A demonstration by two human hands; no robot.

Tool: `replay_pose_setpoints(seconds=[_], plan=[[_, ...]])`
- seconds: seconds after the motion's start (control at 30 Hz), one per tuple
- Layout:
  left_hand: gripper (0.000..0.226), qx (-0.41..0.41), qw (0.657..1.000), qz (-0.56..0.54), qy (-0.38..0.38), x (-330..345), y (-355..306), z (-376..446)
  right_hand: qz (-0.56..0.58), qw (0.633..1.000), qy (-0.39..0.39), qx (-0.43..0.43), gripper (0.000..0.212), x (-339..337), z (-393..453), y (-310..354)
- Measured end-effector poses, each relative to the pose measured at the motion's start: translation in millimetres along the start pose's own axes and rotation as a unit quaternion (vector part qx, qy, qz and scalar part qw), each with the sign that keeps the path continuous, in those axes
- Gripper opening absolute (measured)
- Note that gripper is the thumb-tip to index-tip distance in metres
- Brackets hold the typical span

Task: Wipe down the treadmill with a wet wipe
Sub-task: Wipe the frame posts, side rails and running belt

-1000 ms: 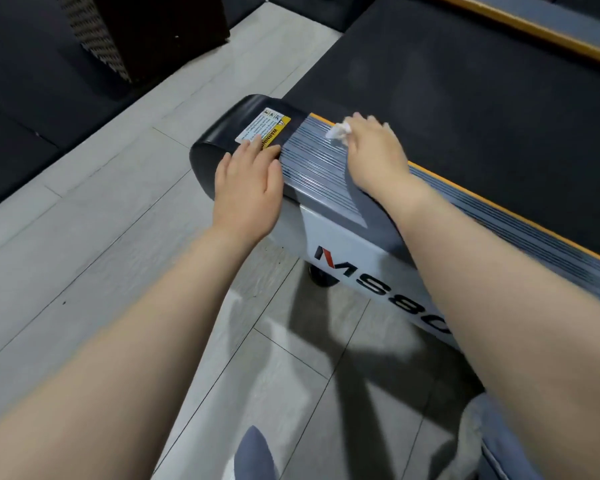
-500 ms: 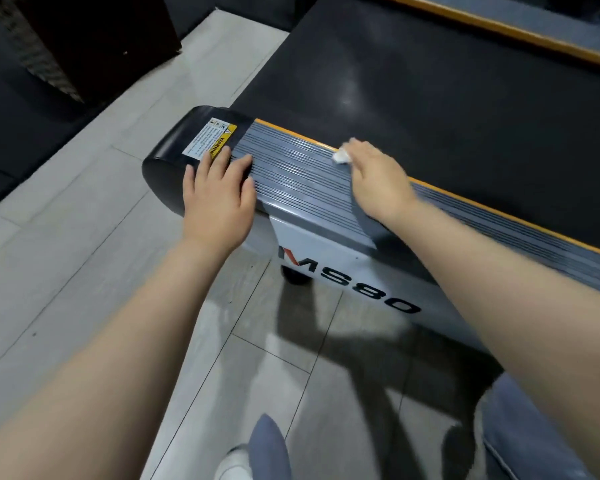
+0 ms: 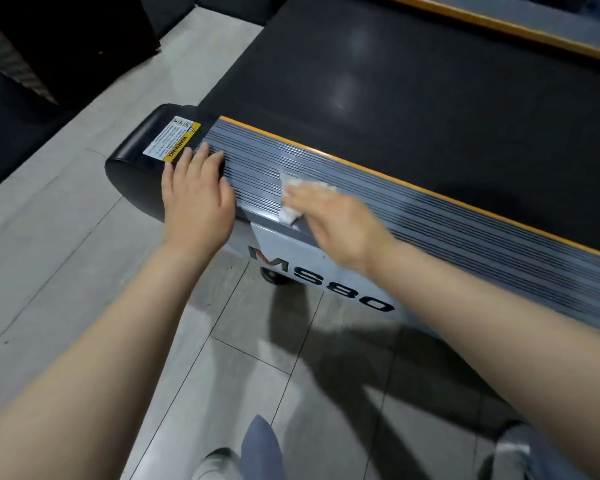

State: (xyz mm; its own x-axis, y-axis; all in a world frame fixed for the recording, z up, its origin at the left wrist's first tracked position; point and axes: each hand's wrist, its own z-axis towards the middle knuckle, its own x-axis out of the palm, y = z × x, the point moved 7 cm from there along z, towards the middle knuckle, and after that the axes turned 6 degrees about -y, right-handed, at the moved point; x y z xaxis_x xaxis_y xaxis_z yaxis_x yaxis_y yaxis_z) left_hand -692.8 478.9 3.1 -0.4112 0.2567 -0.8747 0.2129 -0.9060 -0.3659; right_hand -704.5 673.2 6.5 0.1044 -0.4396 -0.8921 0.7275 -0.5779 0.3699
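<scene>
Since the earlier frames, the right hand (image 3: 333, 226) has drawn the wet wipe (image 3: 293, 197) from the orange far edge of the side rail toward the rail's near edge and closer to the left hand (image 3: 196, 197), which stays planted at the rail's end.

Head view: the treadmill (image 3: 413, 98) runs from the left-centre toward the far right. Its ribbed grey side rail (image 3: 447, 233) carries dark lengthwise grooves and an orange strip along the far edge, bordering the black running belt. A black rounded end cap (image 3: 136, 157) closes the rail on the left and bears a white and yellow warning label (image 3: 172, 138). The pale side panel (image 3: 291, 251) below the rail shows black "MS80" lettering with a red mark.

The wet wipe is white, crumpled and motion-blurred. It lies on the rail's near half, partly under the right hand's fingers, which press it flat against the grooves; whether the fingers curl round it cannot be told. The left hand rests flat, fingers straight, across the joint of end cap and rail, fingertips touching the label's corner.

Grey floor tiles (image 3: 66, 254) lie near and left
</scene>
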Motion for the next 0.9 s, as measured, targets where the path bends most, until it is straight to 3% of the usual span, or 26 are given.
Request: replay_pose_setpoints(seconds=[0.1, 0.3, 0.47, 0.67, 0.7, 0.77, 0.9], plan=[[0.048, 0.041, 0.999, 0.007, 0.012, 4.2, -13.6, -5.3, 0.026, 0.985, 0.006, -0.170, 0.031, 2.9, -40.9, 21.2], [0.046, 0.098, 0.994, -0.015, 0.055, 11.6, -49.6, -9.4, 0.014, 0.988, 0.063, -0.138, 0.044, -5.0, -30.1, 17.4], [0.057, 0.163, 0.978, -0.056, 0.117, 18.6, -91.1, -6.5, 0.101, 0.995, 0.024, -0.002, 0.043, -26.7, -24.4, -7.5], [0.055, 0.169, 0.970, -0.105, 0.140, 22.3, -137.3, 5.6, 0.004, 0.968, -0.092, 0.232, 0.040, -79.4, -27.8, -118.6], [0.056, 0.181, 0.966, -0.112, 0.146, 26.7, -150.6, 7.4, 0.007, 0.970, -0.097, 0.223, 0.039, -79.6, -33.0, -112.4], [0.055, 0.203, 0.953, -0.144, 0.173, 39.7, -175.7, 3.8, 0.033, 0.986, -0.098, 0.129, 0.039, -75.8, -55.3, -76.6], [0.052, 0.244, 0.946, -0.129, 0.170, 58.2, -186.8, -13.7, 0.079, 0.996, 0.007, -0.044, 0.035, -64.6, -114.0, -20.1]])
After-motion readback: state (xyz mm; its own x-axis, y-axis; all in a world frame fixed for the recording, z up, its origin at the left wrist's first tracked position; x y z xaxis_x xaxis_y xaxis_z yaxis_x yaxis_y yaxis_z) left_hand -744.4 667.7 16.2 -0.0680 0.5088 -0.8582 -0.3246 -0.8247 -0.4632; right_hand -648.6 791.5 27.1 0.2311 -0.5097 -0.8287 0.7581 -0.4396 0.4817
